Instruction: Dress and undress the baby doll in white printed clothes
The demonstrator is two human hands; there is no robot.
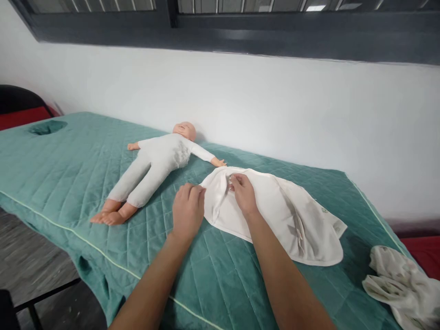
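A white cloth garment lies spread on the green quilted table cover. My left hand grips its left edge with curled fingers. My right hand rests on top of the cloth near its upper left, fingers pinching a fold. A baby doll in a white bodysuit lies on its back to the left of the cloth, arms stretched out, head toward the wall. The doll's right hand almost touches the cloth's upper edge.
A crumpled patterned white cloth lies at the table's right corner. A face hole opens in the cover at the far left. A white wall runs right behind the table. The table's front edge drops to a grey floor.
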